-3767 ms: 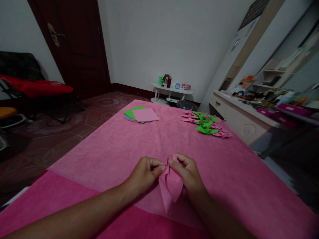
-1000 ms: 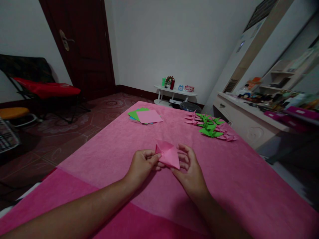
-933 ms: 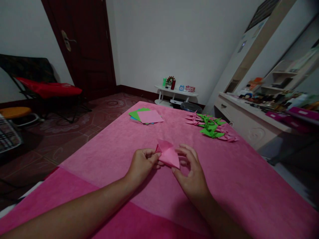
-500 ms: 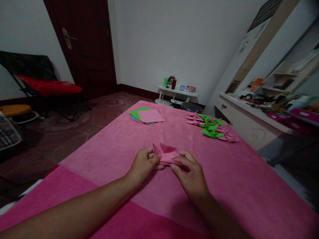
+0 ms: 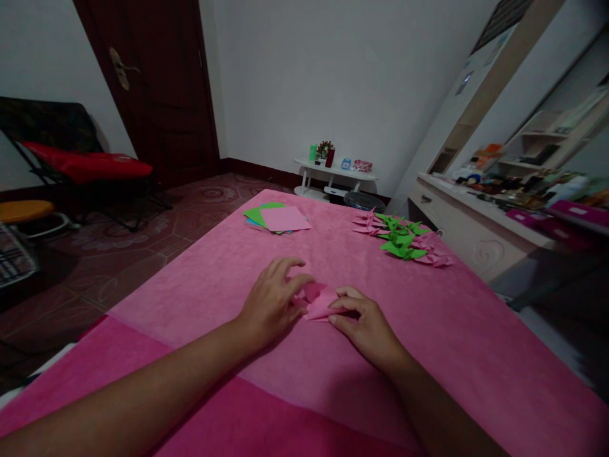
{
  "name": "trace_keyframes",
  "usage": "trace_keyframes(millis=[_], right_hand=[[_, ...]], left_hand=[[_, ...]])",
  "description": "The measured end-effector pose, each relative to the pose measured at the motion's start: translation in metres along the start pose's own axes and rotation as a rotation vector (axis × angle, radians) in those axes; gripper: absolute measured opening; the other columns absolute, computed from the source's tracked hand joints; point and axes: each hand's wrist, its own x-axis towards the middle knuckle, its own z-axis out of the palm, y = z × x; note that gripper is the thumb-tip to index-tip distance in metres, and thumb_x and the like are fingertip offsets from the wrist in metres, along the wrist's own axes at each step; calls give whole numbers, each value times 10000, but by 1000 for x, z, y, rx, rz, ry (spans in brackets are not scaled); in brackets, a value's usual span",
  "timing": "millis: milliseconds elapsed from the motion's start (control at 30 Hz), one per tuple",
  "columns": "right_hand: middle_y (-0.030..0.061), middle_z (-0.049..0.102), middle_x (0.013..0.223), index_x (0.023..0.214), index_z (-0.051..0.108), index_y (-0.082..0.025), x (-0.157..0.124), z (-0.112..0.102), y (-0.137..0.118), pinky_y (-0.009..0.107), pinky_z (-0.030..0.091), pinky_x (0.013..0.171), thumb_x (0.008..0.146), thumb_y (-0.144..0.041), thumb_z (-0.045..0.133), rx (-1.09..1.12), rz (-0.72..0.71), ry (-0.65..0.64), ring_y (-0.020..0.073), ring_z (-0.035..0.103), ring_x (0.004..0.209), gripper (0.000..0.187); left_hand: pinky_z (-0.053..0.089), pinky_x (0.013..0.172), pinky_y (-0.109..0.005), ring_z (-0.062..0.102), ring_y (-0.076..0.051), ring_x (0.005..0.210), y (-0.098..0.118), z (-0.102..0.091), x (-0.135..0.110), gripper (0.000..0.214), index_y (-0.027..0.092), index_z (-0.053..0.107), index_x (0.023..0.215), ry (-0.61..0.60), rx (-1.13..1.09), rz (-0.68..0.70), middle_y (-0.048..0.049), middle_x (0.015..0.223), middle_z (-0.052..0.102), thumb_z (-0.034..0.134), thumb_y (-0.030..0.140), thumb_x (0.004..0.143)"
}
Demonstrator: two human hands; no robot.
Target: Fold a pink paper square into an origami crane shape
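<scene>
A small folded sheet of pink paper (image 5: 322,306) lies low over the pink tablecloth, between my two hands. Around its left end curve the fingers of my left hand (image 5: 273,298), thumb low at the near edge and upper fingers arched above; the exact contact is partly hidden. My right hand (image 5: 365,324) pinches the right end of the paper between thumb and fingers. Beyond my hands is a loose stack of square paper sheets (image 5: 286,219), pink on top with green and blue below. Folded green paper cranes (image 5: 403,246) and pink paper cranes (image 5: 434,254) sit at the far right.
The pink tablecloth (image 5: 214,279) covers the table. A cluttered dresser (image 5: 476,222) stands along the right side. Behind the table are a white shelf stand (image 5: 335,170) and a dark round lid (image 5: 364,201). At left are a folding chair (image 5: 80,162) and a door (image 5: 157,82).
My left hand has turned over the paper, its upper fingers lifting and arching. The paper's raised points now stand lower and it looks flatter. My right hand keeps its pinch. The view has shifted slightly.
</scene>
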Motion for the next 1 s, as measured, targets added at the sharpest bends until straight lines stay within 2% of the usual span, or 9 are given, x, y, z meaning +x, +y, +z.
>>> trace_keyframes(millis=[133, 200, 267, 367, 467, 567, 667, 867, 1000], right_hand=[[29, 560, 919, 718, 707, -202, -1, 1, 1, 275, 444, 759, 699, -69, 586, -25, 2, -13, 162, 565, 862, 181], [28, 557, 927, 719, 704, -201, -1, 1, 1, 272, 440, 770, 700, -56, 575, -41, -4, -18, 163, 564, 880, 195], [26, 552, 919, 711, 694, -197, -1, 2, 1, 266, 438, 762, 705, -44, 563, -60, -23, -23, 159, 562, 874, 202], [22, 540, 903, 706, 680, -192, 0, 2, 3, 257, 434, 726, 711, -32, 557, -88, -44, -33, 148, 555, 835, 202], [18, 537, 899, 701, 668, -187, 0, 2, 4, 244, 433, 706, 712, -29, 567, -88, -53, -38, 141, 552, 824, 188], [19, 542, 898, 673, 651, -180, 0, 3, 5, 233, 432, 708, 719, -19, 557, -77, -63, -48, 133, 557, 823, 191], [22, 542, 902, 658, 639, -174, -1, 2, 5, 233, 427, 711, 712, -5, 556, -94, -71, -49, 131, 557, 818, 195], [19, 542, 891, 639, 620, -167, -1, 2, 6, 228, 416, 701, 710, 21, 545, -127, -92, -47, 128, 554, 815, 215], [12, 540, 911, 661, 631, -171, -2, 2, 8, 227, 411, 703, 709, 3, 589, -133, -75, -40, 125, 553, 816, 186]], left_hand=[[409, 828, -352, 509, -215, 980, -2, -4, 10, 203, 234, 650, 1012, -148, 96, 218, -62, 1121, 580, 522, 241, 854], [418, 721, -286, 540, -173, 853, -4, -6, 14, 201, 225, 654, 983, -285, 92, 255, -42, 1002, 621, 488, 229, 870], [417, 683, -259, 557, -158, 844, -3, -8, 17, 224, 225, 645, 1024, -353, 89, 260, -40, 1062, 618, 503, 201, 852], [405, 858, -334, 495, -238, 1114, -1, -11, 22, 358, 236, 596, 1153, -261, 148, 294, -80, 1395, 414, 591, 209, 797], [290, 997, -436, 345, -302, 1277, 2, -12, 27, 362, 240, 585, 1171, -178, 241, 439, -93, 1460, 327, 613, 298, 815], [379, 873, -368, 494, -237, 1097, 4, -9, 32, 261, 211, 603, 1106, -252, 327, 623, -87, 1207, 569, 536, 324, 881], [406, 621, -294, 553, -181, 800, 6, -6, 34, 158, 179, 615, 990, -385, 374, 712, -51, 893, 626, 525, 254, 885], [434, 610, -269, 591, -181, 844, 10, -1, 32, 217, 153, 551, 1071, -463, 304, 712, -68, 998, 620, 523, 147, 856], [434, 615, -256, 607, -162, 770, 10, 1, 27, 140, 171, 557, 999, -495, 140, 464, -49, 930, 637, 498, 208, 878]])
